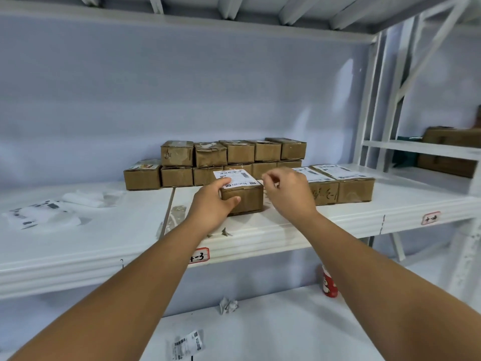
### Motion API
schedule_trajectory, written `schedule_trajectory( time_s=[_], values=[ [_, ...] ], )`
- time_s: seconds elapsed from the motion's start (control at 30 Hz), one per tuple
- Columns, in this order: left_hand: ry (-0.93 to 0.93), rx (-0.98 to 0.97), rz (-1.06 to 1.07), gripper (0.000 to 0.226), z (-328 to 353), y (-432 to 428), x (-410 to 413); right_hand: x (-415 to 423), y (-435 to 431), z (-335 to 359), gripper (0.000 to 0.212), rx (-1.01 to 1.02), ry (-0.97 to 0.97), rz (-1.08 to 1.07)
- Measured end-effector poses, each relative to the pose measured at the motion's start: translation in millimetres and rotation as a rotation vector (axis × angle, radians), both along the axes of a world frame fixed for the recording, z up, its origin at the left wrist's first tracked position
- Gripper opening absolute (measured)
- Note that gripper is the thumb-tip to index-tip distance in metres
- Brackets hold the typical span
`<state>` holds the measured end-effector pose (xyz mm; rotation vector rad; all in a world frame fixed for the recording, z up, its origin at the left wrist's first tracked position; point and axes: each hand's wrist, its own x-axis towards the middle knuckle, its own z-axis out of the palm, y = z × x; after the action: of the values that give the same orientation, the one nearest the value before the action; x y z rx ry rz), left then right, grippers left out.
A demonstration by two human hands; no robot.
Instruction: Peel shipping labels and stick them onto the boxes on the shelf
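Head view. Both arms reach forward over the white shelf [104, 243]. The left hand [213, 201] grips the front box [244, 198] at its left end: thumb on the front face, fingers on top at the corner of its shipping label [238, 179]. The right hand [289, 194] hovers just right of that box, apart from it, fingers loosely curled, nothing seen in them.

The box stands near the shelf's front edge, between the two hands, label flat on its top.

Count:
- two labelled boxes [341, 188] side by side, right of the right hand
- back stack [234, 157]: five boxes in the top row, lower row partly hidden
- one single box [141, 175] at the stack's left end
- loose label sheets [39, 212] far left on the shelf
- one stray label [187, 343] on the lower shelf
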<state>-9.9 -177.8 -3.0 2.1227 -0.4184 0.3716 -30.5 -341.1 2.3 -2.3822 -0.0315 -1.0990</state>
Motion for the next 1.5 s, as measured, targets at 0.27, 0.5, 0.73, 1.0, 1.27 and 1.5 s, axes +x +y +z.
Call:
schedule_trajectory(
  time_s=[0.27,0.5,0.73,1.0,1.27,1.5],
  values=[
    [0.013,-0.016,-0.081,0.050,-1,-55,14,11,-68,-8,0.036,-0.132,0.112,-0.456],
    [-0.067,0.080,-0.105,0.056,-4,-76,20,11,-76,-12,0.048,-0.003,0.203,-0.458],
    [-0.084,0.094,-0.097,0.053,-10,-75,18,14,-80,-16,0.049,-0.008,0.189,-0.455],
    [-0.047,0.048,-0.161,0.064,-11,-75,21,14,-78,-18,0.046,-0.053,0.104,-0.451],
    [-0.309,0.147,0.019,0.032,-8,-55,9,9,-30,-13,0.024,-0.277,-0.335,-0.216],
    [-0.496,0.595,0.285,0.023,11,24,4,8,65,11,0.026,-0.381,0.113,0.052]
  ],
)
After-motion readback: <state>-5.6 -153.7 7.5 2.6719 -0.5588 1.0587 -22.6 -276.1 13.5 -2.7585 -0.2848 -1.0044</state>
